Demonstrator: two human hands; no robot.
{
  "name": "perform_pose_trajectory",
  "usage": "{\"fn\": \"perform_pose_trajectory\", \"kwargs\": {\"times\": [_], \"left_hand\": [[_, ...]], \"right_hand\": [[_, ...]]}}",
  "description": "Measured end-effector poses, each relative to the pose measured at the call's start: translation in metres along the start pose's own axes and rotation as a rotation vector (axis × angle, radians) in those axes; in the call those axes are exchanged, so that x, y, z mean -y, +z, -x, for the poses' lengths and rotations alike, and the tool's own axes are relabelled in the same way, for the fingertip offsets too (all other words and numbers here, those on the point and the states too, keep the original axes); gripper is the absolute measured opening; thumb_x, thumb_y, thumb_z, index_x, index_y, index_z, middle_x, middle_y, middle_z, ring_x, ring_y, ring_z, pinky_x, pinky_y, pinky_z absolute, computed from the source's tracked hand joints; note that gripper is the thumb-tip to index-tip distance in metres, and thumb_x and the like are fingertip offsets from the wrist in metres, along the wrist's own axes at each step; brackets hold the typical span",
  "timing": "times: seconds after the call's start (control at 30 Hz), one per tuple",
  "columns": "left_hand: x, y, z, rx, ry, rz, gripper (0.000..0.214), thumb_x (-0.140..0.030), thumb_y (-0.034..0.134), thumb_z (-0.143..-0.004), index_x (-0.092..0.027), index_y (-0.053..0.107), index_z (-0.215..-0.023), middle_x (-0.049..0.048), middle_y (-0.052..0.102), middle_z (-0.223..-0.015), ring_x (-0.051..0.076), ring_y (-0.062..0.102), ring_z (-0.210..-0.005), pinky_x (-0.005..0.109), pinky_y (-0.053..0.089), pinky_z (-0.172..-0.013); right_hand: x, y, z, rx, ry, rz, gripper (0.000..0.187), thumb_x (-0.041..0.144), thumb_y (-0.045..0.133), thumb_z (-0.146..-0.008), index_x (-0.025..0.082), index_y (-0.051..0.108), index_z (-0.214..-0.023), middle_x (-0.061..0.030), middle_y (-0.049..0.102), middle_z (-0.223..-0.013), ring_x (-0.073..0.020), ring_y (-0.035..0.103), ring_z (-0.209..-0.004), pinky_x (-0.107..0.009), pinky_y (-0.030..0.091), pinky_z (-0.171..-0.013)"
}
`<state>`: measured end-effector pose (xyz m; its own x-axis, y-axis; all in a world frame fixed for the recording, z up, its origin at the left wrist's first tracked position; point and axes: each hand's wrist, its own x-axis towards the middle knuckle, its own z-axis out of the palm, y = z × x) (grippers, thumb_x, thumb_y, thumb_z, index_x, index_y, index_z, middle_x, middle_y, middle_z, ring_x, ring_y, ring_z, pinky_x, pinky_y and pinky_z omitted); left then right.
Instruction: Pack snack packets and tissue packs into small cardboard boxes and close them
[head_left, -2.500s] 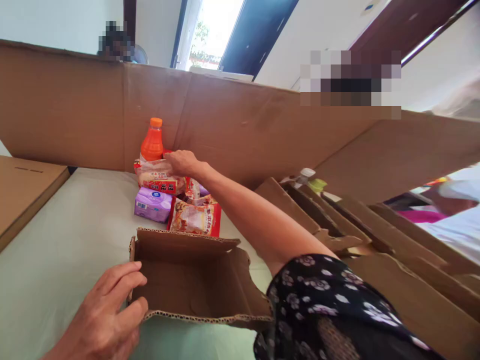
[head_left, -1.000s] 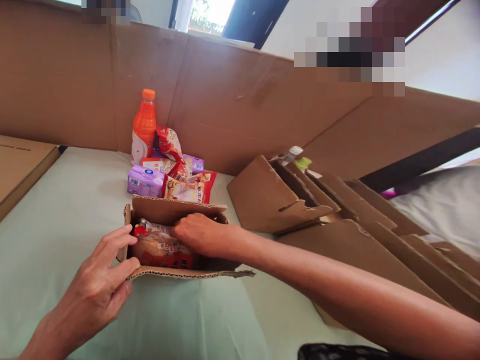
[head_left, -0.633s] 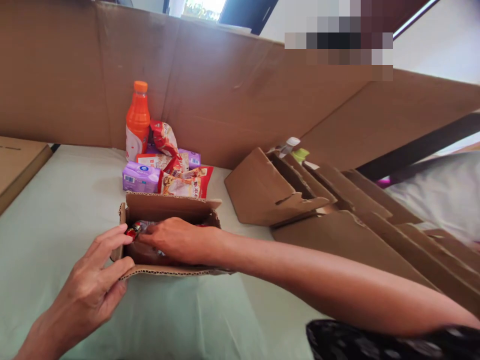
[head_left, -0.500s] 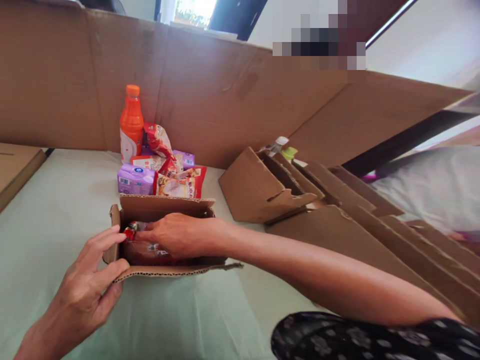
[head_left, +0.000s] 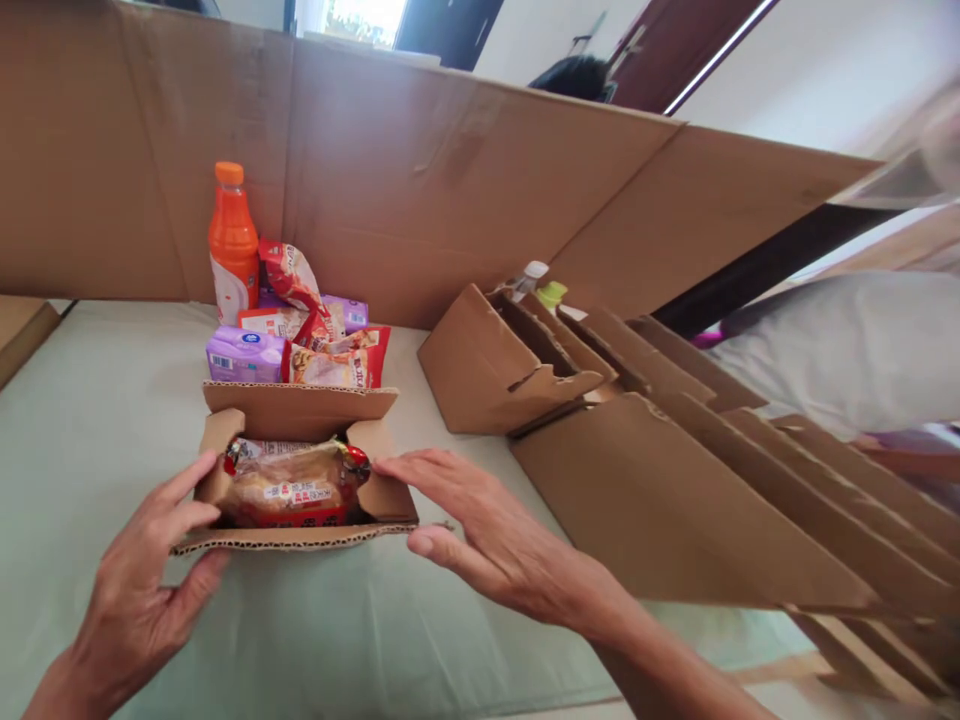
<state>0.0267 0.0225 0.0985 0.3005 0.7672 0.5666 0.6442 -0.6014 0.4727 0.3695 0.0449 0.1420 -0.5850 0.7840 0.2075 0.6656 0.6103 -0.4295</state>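
Note:
A small cardboard box [head_left: 300, 408] stands with its long flaps up on the pale green cloth. Inside it lies a clear-wrapped snack pack [head_left: 289, 485] with red ends and red printing. My left hand [head_left: 146, 565] is at the box's left end, thumb and fingers apart around the near left corner. At the right end, my right hand [head_left: 491, 530] has its fingers stretched out against the short flap [head_left: 386, 478], which leans inward over the box. Neither hand grips anything that I can see.
Behind the box are an orange drink bottle [head_left: 234, 245], purple packs [head_left: 246, 355] and red snack bags [head_left: 337, 362]. Cardboard boxes and folded sheets [head_left: 675, 510] fill the right side. A tall cardboard wall [head_left: 375, 170] runs along the back. Part of a person's head [head_left: 574, 78] shows beyond it.
My right hand has come out of the box to its right end, uncovering the snack pack. The right short flap now leans inward. My left hand stays at the left end.

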Motion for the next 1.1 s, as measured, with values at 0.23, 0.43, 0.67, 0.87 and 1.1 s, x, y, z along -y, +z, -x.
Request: {"fn": "perform_pose_trajectory", "kwargs": {"times": [0.23, 0.43, 0.67, 0.87, 1.1], "left_hand": [[-0.003, 0.011, -0.02, -0.082, -0.002, -0.211, 0.065, -0.022, 0.055, -0.098, -0.024, 0.027, -0.156, 0.0081, 0.069, -0.122, 0.023, 0.068, -0.113, 0.037, 0.057, -0.098], [-0.003, 0.013, -0.021, -0.104, 0.007, -0.273, 0.064, -0.014, 0.058, -0.094, -0.028, 0.036, -0.152, 0.0142, 0.034, -0.16, 0.031, 0.048, -0.138, 0.048, 0.051, -0.107], [0.039, 0.01, -0.027, 0.144, 0.015, 0.019, 0.038, -0.024, 0.052, -0.094, -0.027, 0.062, -0.13, 0.01, 0.037, -0.161, 0.033, 0.039, -0.147, 0.052, 0.043, -0.115], [0.043, -0.002, -0.034, 0.363, 0.056, 0.143, 0.06, -0.032, 0.075, -0.08, -0.028, 0.059, -0.137, 0.0154, 0.019, -0.167, 0.038, 0.039, -0.146, 0.053, 0.047, -0.109], [0.003, -0.027, 0.032, 0.219, 0.055, 0.015, 0.081, -0.017, 0.08, -0.064, -0.025, 0.05, -0.139, 0.0195, 0.03, -0.158, 0.038, 0.036, -0.146, 0.059, 0.049, -0.107]], "right_hand": [[-0.016, -0.017, -0.021, -0.214, -0.087, 0.03, 0.065, 0.056, 0.052, -0.099, 0.022, 0.041, -0.153, -0.0177, 0.05, -0.152, -0.0312, 0.048, -0.139, -0.052, 0.043, -0.111], [-0.026, 0.007, -0.028, -0.025, -0.18, 0.024, 0.08, 0.069, 0.051, -0.093, 0.018, 0.041, -0.154, -0.0212, 0.056, -0.145, -0.0339, 0.053, -0.134, -0.056, 0.043, -0.109], [-0.038, 0.057, -0.001, -0.142, -0.103, 0.054, 0.066, 0.057, 0.044, -0.1, 0.025, 0.038, -0.157, -0.0153, 0.034, -0.163, -0.0346, 0.028, -0.152, -0.058, 0.035, -0.116], [-0.047, 0.068, 0.009, -0.15, 0.034, -0.167, 0.06, 0.054, 0.046, -0.1, 0.034, 0.041, -0.155, -0.008, 0.012, -0.171, -0.0341, 0.028, -0.152, -0.051, 0.038, -0.117], [-0.025, 0.069, 0.0, -0.013, -0.079, -0.127, 0.058, 0.049, 0.039, -0.102, 0.039, 0.031, -0.159, -0.0059, 0.013, -0.171, -0.0353, 0.039, -0.146, -0.048, 0.051, -0.106]]}}
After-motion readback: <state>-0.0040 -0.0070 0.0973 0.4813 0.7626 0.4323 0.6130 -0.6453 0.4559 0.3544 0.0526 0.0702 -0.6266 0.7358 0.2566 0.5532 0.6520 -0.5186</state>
